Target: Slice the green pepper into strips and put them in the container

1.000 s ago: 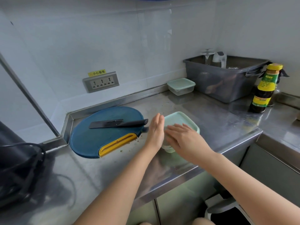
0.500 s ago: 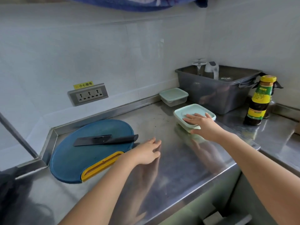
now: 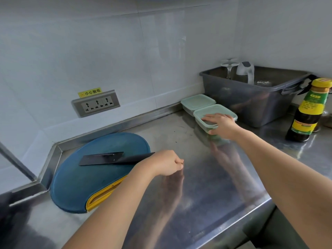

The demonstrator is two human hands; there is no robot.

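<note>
My right hand (image 3: 221, 125) grips a lidded pale-green container (image 3: 213, 112), fingers across the lid and thumb on its near side; green contents show through its clear wall. It sits on the steel counter right beside a second lidded container (image 3: 196, 102). My left hand (image 3: 166, 165) hovers over the counter with fingers curled, holding nothing. A black cleaver (image 3: 107, 158) lies flat on the blue cutting board (image 3: 93, 177) with a yellow handle. No loose pepper is visible on the board.
A grey plastic tub (image 3: 251, 103) with a glass and a white kettle stands at the back right. A dark sauce bottle (image 3: 309, 112) with a yellow cap stands to its right. A wall socket (image 3: 96, 105) sits above the board. The counter edge runs along the lower right.
My right hand has carried the lidded container from the counter front to the back, beside the other container. My left hand let go, drew back toward the board and curled its fingers.
</note>
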